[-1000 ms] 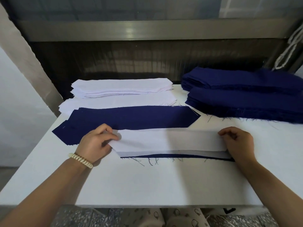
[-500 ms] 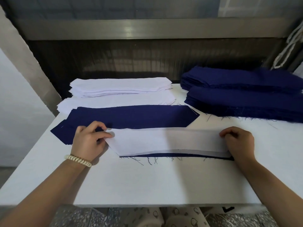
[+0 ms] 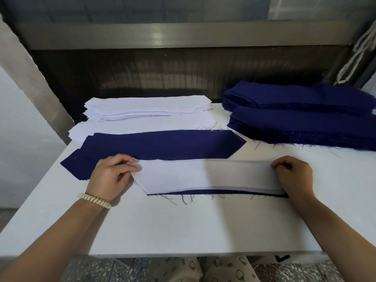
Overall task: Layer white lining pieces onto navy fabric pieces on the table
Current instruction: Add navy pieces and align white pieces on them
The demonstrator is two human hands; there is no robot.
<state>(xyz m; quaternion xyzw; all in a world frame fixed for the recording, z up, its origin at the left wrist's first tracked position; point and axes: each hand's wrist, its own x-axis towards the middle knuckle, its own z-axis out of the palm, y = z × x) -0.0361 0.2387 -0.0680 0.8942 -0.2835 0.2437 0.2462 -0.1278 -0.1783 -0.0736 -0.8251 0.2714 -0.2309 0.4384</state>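
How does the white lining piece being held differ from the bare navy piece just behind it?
The white lining piece is held at its ends by the left hand and right hand; the bare navy piece is not gripped. The white lining piece lies over another navy piece; the bare navy piece carries no lining. Both are long strips with an angled end.

white counter (image 3: 183,231): white lining stacks (image 3: 148,108) back left, navy stacks (image 3: 305,119) back right, loose navy pieces (image 3: 162,145) mid-left, navy piece (image 3: 223,192) front centre, near edge showing under a white lining piece (image 3: 203,176)
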